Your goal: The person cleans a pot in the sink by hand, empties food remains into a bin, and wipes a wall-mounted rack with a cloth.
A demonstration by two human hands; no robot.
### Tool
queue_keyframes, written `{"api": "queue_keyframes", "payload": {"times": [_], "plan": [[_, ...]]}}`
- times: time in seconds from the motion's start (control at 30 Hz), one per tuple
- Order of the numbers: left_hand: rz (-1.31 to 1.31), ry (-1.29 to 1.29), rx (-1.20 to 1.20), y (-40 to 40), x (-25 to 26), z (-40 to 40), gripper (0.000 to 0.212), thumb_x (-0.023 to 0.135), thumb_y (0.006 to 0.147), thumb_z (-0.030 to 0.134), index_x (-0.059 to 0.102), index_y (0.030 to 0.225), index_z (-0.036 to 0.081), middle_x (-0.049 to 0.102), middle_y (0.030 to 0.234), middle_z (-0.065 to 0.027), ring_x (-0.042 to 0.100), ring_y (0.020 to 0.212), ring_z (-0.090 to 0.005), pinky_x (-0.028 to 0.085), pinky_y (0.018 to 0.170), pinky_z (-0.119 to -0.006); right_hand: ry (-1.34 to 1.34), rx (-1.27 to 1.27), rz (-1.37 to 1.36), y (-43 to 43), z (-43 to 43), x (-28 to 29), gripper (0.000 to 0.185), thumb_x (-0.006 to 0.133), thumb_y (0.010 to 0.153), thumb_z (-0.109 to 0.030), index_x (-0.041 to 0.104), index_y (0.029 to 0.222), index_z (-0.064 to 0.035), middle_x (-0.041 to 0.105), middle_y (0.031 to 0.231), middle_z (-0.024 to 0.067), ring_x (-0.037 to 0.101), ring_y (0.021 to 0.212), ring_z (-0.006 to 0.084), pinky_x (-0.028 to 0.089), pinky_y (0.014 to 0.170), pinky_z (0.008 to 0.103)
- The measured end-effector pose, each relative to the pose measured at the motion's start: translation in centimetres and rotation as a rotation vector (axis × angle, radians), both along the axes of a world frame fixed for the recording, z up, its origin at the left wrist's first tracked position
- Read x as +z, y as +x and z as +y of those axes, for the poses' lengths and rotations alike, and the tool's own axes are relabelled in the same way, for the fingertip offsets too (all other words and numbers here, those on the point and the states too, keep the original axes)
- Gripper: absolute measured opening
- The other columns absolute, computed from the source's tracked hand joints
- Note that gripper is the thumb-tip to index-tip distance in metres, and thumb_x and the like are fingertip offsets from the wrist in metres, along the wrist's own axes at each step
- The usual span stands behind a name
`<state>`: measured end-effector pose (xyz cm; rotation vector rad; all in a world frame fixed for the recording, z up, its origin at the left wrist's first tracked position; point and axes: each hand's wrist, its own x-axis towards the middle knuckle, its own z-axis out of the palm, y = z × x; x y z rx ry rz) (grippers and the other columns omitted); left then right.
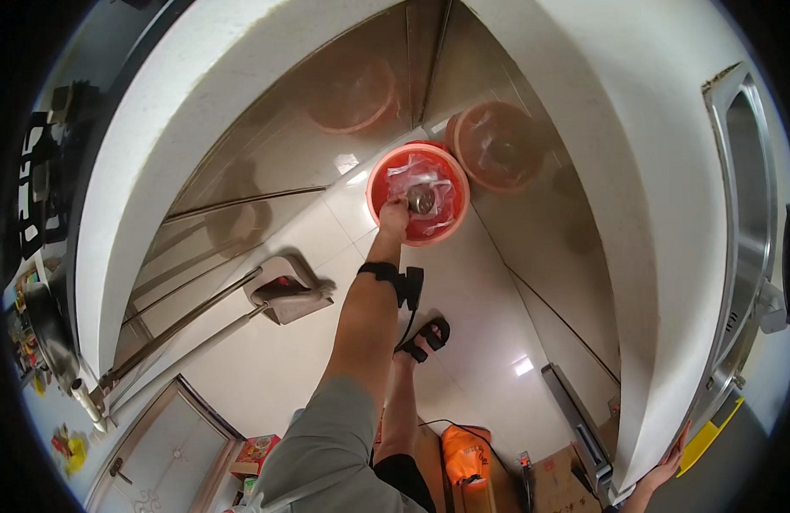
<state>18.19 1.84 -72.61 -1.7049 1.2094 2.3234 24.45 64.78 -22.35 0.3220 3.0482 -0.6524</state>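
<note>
Below me, a red plastic bin (377,168) with a paler rim stands in the corner between the cabinets, lined with a clear plastic bag (441,191). My left hand (395,217) reaches over its near left rim and pinches a small round metal cup, seemingly a sink strainer (422,201). The cup is over the bin's opening; its exact height is unclear. A black band with a small device (402,282) circles the left forearm. Far to the lower right, my right hand (665,467) rests on the edge of the white countertop (651,397), fingers extended.
A long-handled dustpan (298,308) stands left on the tiled floor. Glossy cabinet doors (529,237) reflect the bin. A metal sink (750,186) is set in the right counter; a wok (49,333) sits far left. An orange bag (465,454) and cardboard box (558,484) lie behind.
</note>
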Motion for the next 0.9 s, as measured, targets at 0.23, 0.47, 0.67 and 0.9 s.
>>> {"api": "queue_keyframes", "payload": {"times": [0.23,0.47,0.67,0.9], "plan": [[-0.051,0.227,0.319,-2.0,-1.2,-2.2,0.015,0.047,0.092,0.021,0.056,0.088,0.010,0.054,0.072,-0.0018,0.052,0.057,-0.0137,0.052,0.048,-0.027,-0.125,-0.243,0.079,1.6,5.7,0.7,0.043,0.030,0.095,-0.019,0.047,0.129,0.0016,0.049,0.132,0.0146,0.049,0.117,0.0252,0.036,0.100,0.0348],[-0.316,0.270,0.032,-3.0,-2.2,1.4,0.015,0.048,0.092,0.018,0.056,0.099,0.008,0.056,0.079,-0.0026,0.052,0.060,-0.0137,0.045,0.050,-0.028,0.010,-0.262,0.087,2.8,5.3,1.0,0.043,0.030,0.095,-0.020,0.048,0.129,-0.0003,0.048,0.132,0.0137,0.049,0.116,0.0244,0.036,0.100,0.0356],[0.001,0.349,0.073,-0.6,-2.8,-2.1,0.018,0.038,0.093,0.018,0.055,0.099,0.013,0.054,0.080,-0.0024,0.047,0.060,-0.0120,0.042,0.045,-0.024,-0.136,-0.374,0.079,-0.3,1.9,-0.2,0.043,0.031,0.095,-0.019,0.049,0.128,0.0009,0.048,0.132,0.0130,0.049,0.116,0.0242,0.036,0.099,0.0352],[0.054,0.584,0.184,-2.2,-2.5,0.7,0.014,0.041,0.091,0.014,0.055,0.089,0.015,0.053,0.073,-0.0014,0.043,0.049,-0.0124,0.030,0.038,-0.023,0.153,0.068,0.011,0.1,-0.5,0.2,0.056,0.032,0.097,-0.039,0.042,0.129,0.0057,0.042,0.138,0.0155,0.046,0.122,0.0260,0.036,0.102,0.0357]]}}
